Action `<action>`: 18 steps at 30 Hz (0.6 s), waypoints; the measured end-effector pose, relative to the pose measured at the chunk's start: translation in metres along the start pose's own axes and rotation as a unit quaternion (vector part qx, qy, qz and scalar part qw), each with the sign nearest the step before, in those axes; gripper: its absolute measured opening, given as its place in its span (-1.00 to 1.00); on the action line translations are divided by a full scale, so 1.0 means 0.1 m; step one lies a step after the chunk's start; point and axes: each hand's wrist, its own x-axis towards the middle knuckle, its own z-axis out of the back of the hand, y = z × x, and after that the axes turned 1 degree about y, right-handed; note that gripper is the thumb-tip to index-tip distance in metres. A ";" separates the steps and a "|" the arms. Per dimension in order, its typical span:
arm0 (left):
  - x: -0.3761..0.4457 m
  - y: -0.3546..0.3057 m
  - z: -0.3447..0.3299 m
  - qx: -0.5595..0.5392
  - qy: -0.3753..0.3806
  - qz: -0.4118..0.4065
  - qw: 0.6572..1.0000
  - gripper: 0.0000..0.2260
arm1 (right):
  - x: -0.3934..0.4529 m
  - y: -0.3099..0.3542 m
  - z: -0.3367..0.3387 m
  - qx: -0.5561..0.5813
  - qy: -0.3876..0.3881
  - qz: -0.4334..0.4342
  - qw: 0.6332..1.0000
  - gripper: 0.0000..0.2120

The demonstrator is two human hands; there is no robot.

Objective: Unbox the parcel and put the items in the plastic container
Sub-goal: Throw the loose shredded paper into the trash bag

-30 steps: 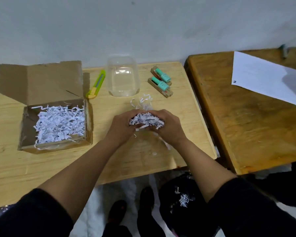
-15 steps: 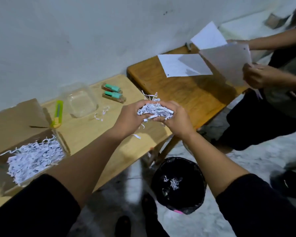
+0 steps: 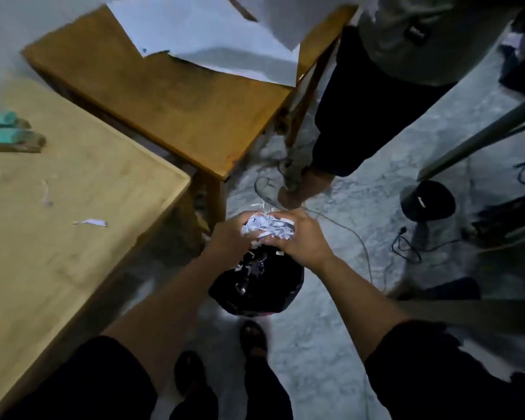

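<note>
We cupped shredded paper (image 3: 267, 227) in our left hand (image 3: 229, 234) and right hand (image 3: 303, 237) above the black bin (image 3: 273, 286); no writing was legible.

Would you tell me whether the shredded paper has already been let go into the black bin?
No, both hands grip the shredded paper above the black bin.

Crinkled white shredded paper (image 3: 267, 227), glossy black plastic bin bag (image 3: 256, 283), smooth matt wooden table (image 3: 73, 237)
</note>
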 end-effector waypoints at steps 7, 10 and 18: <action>0.49 0.42 -0.72 0.153 0.042 0.072 0.985 -0.58 | 0.28 -0.85 -0.33 -0.097 0.139 -0.039 0.985 -0.33; 0.57 0.52 -0.93 0.214 0.085 0.106 0.967 -0.51 | 0.35 -1.03 -0.36 -0.141 0.187 -0.068 0.970 -0.27; 0.59 0.15 -0.97 0.391 0.047 0.094 0.914 -0.50 | 0.38 -0.94 -0.18 -0.201 0.171 -0.082 0.961 -0.33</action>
